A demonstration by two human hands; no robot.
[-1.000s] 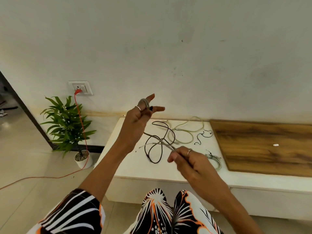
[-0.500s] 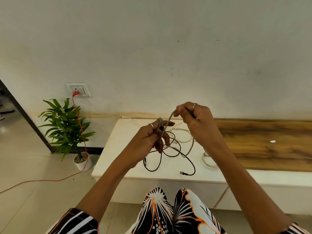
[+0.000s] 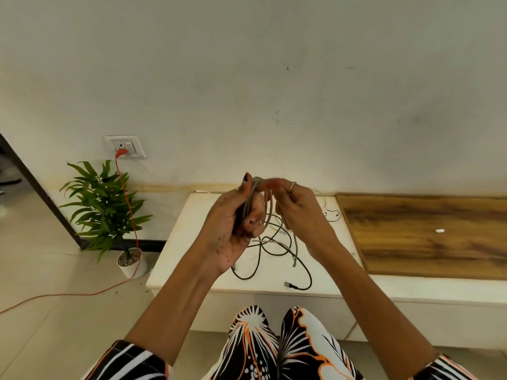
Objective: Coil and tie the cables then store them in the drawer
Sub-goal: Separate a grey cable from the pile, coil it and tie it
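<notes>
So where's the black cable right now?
The black cable lies loose on the white bench top, below both raised hands, left of the wooden panel.

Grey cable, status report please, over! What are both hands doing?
Left hand holds grey cable loops. Right hand pinches the strand, winding. Black cable lies tangled on the white bench beneath.

Soft, even, slightly warm light fills the scene, with no hard shadows or glare. The wall (image 3: 274, 78) dims toward the upper corners. Wide-angle distortion bends the cabinet (image 3: 192, 270) edge. The fingertips (image 3: 274, 183) are motion-blurred; everything else is fairly sharp.
</notes>
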